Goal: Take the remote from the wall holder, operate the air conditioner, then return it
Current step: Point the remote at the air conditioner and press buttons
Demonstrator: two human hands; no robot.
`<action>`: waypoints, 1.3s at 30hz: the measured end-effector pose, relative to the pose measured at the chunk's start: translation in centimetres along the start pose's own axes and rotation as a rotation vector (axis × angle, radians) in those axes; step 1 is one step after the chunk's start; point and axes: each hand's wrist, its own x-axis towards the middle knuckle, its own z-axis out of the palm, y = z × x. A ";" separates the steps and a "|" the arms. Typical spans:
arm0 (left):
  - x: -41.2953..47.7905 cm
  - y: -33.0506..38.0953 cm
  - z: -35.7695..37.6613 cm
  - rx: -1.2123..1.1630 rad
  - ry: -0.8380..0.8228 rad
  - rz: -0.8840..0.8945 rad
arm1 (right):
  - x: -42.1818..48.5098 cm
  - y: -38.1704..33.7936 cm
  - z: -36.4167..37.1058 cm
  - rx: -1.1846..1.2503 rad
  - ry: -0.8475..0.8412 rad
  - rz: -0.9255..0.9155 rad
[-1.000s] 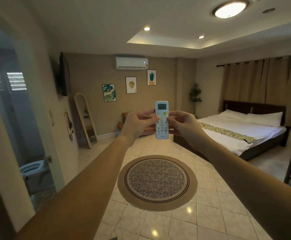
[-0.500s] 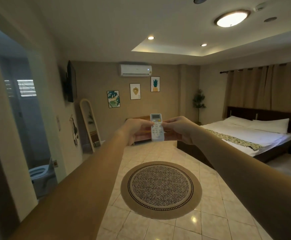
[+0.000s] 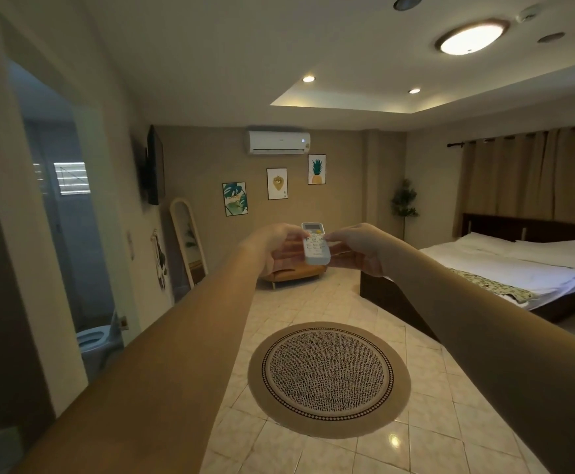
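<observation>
Both my arms stretch forward into the bedroom. The white remote (image 3: 316,246) with a small screen and yellow button is tilted away from me, its top aimed at the far wall. My left hand (image 3: 272,246) grips its left side and my right hand (image 3: 357,248) grips its right side, both thumbs resting on the buttons. The white air conditioner (image 3: 278,142) hangs high on the far wall, above the remote, with a small lit display at its right end. No wall holder is in view.
A round patterned rug (image 3: 328,379) lies on the tiled floor below my hands. A bed (image 3: 518,268) fills the right side. An open bathroom doorway with a toilet (image 3: 96,340) is on the left. A leaning mirror (image 3: 188,248) and an orange seat (image 3: 292,273) stand at the far wall.
The remote has tipped from upright and facing me to tilted forward toward the far wall, and sits lower in view. A small display is now lit on the air conditioner.
</observation>
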 end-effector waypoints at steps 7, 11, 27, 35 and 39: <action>0.2 0.3 0.3 -0.008 0.009 0.003 | 0.4 -0.5 -0.1 -0.038 0.035 -0.029; 0.5 0.5 0.5 -0.007 0.015 0.019 | 0.6 -0.5 -0.2 -0.040 0.053 -0.052; 0.6 0.5 0.6 -0.034 0.034 0.003 | 0.6 -0.2 -0.3 -0.031 0.032 -0.054; 0.6 0.1 0.1 -0.039 0.020 -0.005 | 0.7 0.0 -0.1 -0.007 0.030 -0.050; 0.6 -0.1 -0.1 -0.043 0.009 0.006 | 0.4 0.2 0.0 0.000 0.027 -0.066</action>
